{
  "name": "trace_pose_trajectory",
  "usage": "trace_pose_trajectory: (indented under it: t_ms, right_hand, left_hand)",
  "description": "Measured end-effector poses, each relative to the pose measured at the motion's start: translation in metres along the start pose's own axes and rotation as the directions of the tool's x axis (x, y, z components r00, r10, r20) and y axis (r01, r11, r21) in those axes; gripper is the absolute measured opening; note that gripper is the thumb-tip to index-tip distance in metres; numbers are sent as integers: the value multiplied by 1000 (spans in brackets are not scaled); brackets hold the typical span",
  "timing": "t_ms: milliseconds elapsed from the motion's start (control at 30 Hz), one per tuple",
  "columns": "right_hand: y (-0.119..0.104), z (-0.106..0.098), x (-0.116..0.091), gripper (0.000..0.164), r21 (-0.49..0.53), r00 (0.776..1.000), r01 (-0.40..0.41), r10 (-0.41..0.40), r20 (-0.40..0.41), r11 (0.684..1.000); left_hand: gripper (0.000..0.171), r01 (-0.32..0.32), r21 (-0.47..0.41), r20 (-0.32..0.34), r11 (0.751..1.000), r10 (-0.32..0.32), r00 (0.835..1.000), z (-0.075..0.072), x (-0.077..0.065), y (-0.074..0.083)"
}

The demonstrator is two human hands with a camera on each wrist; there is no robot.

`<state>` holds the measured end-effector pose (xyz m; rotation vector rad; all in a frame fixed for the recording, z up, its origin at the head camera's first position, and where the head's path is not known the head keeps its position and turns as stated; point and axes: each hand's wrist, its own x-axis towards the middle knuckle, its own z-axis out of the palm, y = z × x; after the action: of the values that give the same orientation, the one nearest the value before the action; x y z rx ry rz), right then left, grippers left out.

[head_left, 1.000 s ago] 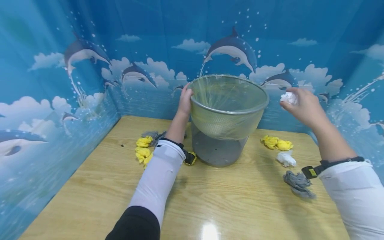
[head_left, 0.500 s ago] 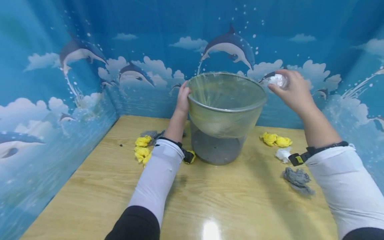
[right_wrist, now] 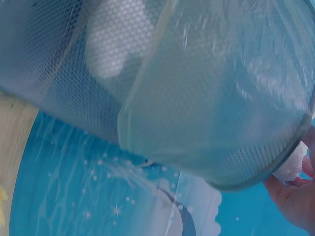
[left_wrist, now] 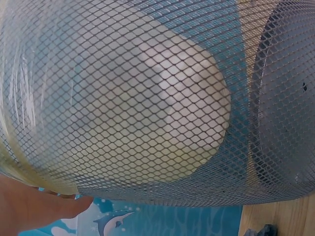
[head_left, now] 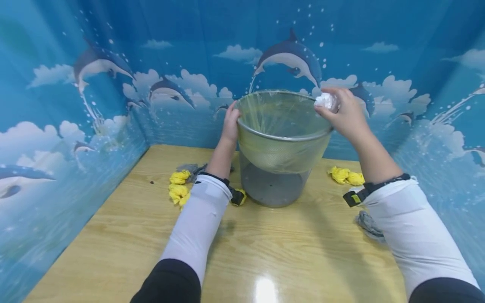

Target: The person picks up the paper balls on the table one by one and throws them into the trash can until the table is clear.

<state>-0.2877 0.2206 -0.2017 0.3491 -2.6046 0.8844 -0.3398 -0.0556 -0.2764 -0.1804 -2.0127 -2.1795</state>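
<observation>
A mesh wastebasket stands on the table, lined with a thin yellowish see-through plastic bag folded over its rim. My left hand grips the rim on the left side; in the left wrist view that hand lies along the mesh edge. With thumb and fingers, my right hand pinches a crumpled white paper ball at the right of the rim. The right wrist view has the paper ball just outside the rim, partly covered by fingers. The bag hangs only partway down inside.
Yellow crumpled pieces and grey ones lie left of the wastebasket. On the right are more yellow pieces and a grey piece, with a white one mostly hidden behind the right wrist. A dolphin-printed curtain borders the wooden table.
My right hand has moved left with the white paper ball, from well right of the wastebasket to its rim. The left hand keeps its grip on the rim.
</observation>
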Motion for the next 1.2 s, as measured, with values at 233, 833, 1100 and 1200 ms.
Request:
trace_pose_trajectory:
  t_ms: [233,833,1100,1200]
  right_hand:
    - [-11,10,0,57,66,999,43,-44,8,997]
    - [-13,17,-1,60,32,994,28,-31,101,999]
    - [-13,14,0,71,-39,980,79,-70,185,996]
    - [-12,13,0,74,-39,979,89,-80,189,995]
  left_hand:
    - [70,9,13,2,1000,-9,1000,-1,0,2]
    - [70,14,9,3,1000,-14,1000,-1,-1,1]
    - [70,1,14,3,1000,-1,1000,-1,-2,1]
    - [70,2,12,2,1000,-2,1000,-1,-2,2]
